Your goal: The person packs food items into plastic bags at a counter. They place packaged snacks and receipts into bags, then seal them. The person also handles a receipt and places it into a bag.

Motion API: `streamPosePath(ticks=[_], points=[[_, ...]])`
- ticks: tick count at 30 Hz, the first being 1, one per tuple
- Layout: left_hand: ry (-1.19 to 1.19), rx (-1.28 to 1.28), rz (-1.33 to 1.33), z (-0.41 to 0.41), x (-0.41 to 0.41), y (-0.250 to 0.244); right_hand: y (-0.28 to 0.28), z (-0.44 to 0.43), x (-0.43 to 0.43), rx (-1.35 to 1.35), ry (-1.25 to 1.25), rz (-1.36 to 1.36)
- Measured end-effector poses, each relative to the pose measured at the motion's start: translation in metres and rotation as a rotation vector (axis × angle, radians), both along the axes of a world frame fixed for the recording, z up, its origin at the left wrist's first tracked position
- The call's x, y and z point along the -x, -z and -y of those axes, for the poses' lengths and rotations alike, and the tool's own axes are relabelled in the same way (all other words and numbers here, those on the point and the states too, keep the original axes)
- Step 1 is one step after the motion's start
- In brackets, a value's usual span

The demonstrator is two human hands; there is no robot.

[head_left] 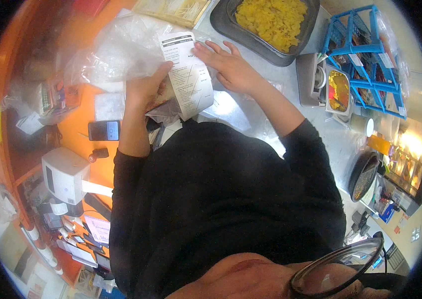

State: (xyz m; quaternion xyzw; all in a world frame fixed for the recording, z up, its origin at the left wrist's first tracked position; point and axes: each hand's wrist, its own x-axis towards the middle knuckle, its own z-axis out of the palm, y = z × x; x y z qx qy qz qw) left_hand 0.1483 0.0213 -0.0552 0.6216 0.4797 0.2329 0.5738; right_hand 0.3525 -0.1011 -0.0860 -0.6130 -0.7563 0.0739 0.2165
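A long printed paper receipt [192, 80] lies over a plastic-wrapped package [162, 95] in front of me. My left hand [146, 84] grips the package's side, its thumb pressing the receipt's left edge. The fingertips of my right hand [229, 67] touch the receipt's right edge near the top; its fingers are spread. What fills the package is mostly hidden by the paper and my left hand. A crumpled clear plastic bag [117, 50] spreads beyond and to the left of my left hand.
A dark tray [297, 59] of yellow food stands at the top. Blue plastic baskets [368, 48] and a metal food container [338, 91] are at the right. On the orange counter [72, 130] at the left are a phone [104, 130] and a white printer-like device [65, 173].
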Motion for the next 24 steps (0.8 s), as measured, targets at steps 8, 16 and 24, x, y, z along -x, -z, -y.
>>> streamPosePath(ticks=[8,16,24], points=[[-0.201,0.128,-0.382,-0.013,0.016,-0.015,0.031,-0.096,-0.063,-0.017,0.022,-0.12],[-0.088,0.07,-0.385,-0.016,0.028,0.001,0.077,-0.233,-0.06,0.23,0.297,0.357],[0.005,0.066,-0.282,-0.019,0.036,0.014,0.061,-0.202,-0.064,0.065,0.285,-0.048]])
